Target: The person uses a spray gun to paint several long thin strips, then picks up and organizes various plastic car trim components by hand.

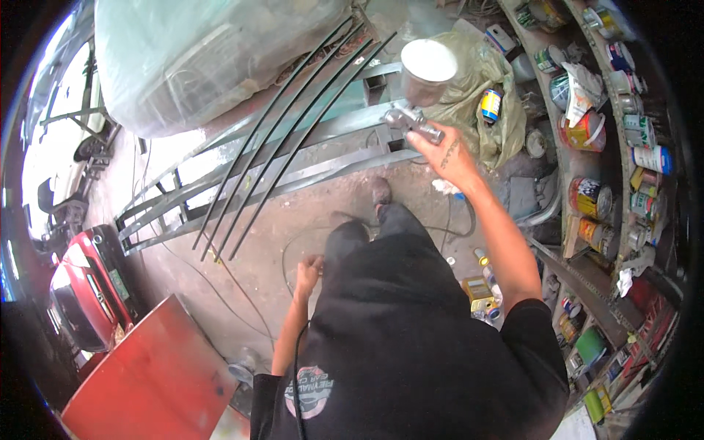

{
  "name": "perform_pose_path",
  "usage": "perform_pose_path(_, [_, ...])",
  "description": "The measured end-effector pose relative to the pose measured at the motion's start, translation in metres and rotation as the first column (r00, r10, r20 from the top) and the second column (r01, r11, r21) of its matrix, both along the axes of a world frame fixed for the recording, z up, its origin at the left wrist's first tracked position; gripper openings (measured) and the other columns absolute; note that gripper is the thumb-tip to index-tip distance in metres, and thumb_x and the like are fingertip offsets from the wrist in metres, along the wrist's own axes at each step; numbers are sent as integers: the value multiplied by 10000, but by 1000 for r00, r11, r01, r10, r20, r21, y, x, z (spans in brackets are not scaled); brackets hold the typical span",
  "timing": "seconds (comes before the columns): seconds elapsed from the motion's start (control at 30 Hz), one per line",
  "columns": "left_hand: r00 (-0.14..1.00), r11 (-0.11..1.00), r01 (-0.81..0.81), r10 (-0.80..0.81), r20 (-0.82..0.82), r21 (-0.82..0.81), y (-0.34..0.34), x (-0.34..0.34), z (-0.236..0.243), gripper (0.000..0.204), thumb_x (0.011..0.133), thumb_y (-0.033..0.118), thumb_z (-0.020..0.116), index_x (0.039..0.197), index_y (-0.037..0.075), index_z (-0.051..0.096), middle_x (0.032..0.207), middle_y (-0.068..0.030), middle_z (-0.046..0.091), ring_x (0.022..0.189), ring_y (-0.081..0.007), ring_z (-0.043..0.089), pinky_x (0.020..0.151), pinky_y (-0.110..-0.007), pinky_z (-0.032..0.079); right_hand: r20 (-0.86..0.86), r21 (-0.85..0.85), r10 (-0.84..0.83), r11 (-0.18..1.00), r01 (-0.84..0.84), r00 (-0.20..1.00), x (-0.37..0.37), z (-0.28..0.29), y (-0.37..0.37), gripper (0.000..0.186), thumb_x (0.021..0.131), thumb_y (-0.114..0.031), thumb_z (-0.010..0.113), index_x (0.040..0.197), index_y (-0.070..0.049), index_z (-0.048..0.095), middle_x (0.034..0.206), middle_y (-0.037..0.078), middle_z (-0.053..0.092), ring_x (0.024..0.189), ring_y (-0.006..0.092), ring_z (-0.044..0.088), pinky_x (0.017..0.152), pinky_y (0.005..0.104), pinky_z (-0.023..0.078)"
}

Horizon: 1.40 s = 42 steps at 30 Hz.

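My right hand (449, 152) is closed round the handle of a spray gun (402, 119), with a round paint cup (425, 79) on top. The gun is above the right end of a metal frame (334, 126). Three thin black strips (282, 139) lie slantwise across that frame, left of the gun. Low by my left knee hangs my left hand (309, 272), its fingers curled in; whether anything is inside them is hidden. A thin hose (284, 253) loops over the floor close to it.
Shelves with several paint cans (590, 196) line the right side. A plastic-covered vehicle (198, 66) stands beyond the frame. A crumpled plastic sheet (506, 136) holds a blue-and-yellow can (490, 105). At the lower left are a red panel (158, 374) and a red car (88, 290).
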<state>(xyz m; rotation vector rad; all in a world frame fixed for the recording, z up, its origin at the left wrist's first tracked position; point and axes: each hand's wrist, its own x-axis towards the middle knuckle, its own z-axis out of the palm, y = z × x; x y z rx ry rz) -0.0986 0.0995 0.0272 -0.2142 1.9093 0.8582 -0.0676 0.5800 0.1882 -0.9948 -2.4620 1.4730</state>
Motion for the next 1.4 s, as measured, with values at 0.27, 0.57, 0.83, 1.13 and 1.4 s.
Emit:
perform_pose_path(0.27, [997, 997, -83, 83, -3, -7, 6, -10, 3, 331, 974, 201, 595, 1172, -56, 665, 956, -131, 702, 814, -207, 670, 699, -340, 550, -165, 138, -256, 950, 279, 952, -19, 9, 81, 383, 919, -338, 690, 1089, 5, 703, 736, 139, 681, 646, 209, 606, 656, 361, 487])
perform_pose_path(0.57, [996, 997, -82, 81, -29, -2, 9, -3, 12, 301, 978, 187, 596, 1142, -53, 676, 938, -105, 701, 822, -191, 657, 690, -337, 541, -126, 90, -85, 991, 96, 988, -16, 20, 53, 421, 907, -365, 689, 1056, 29, 693, 756, 152, 686, 635, 261, 598, 680, 377, 490])
perform_pose_path(0.83, [1000, 1000, -15, 15, -17, -2, 15, -11, 19, 309, 983, 189, 590, 1143, -62, 670, 935, -128, 707, 802, -204, 666, 676, -347, 546, -45, 91, -18, 996, 22, 999, -36, 33, 73, 418, 898, -355, 680, 1080, 21, 694, 803, 200, 707, 752, 322, 691, 749, 404, 519])
perform_pose_path(1.13, [991, 991, -129, 130, -38, 35, -4, 1, -11, 373, 976, 228, 579, 1184, -70, 664, 946, -145, 722, 801, -214, 682, 649, -332, 548, -96, 375, -95, 919, 124, 991, -68, 35, 85, 378, 918, -340, 659, 1083, -3, 703, 756, 200, 686, 722, 360, 674, 702, 440, 507])
perform_pose_path(1.4, [979, 979, -200, 201, -19, 35, -13, 9, -31, 350, 964, 229, 577, 1149, -45, 693, 913, -114, 720, 762, -198, 663, 643, -324, 534, 49, -164, 231, 962, -220, 972, -81, 57, -5, 415, 907, -351, 706, 1094, 19, 688, 801, 67, 706, 532, 130, 568, 512, 306, 457])
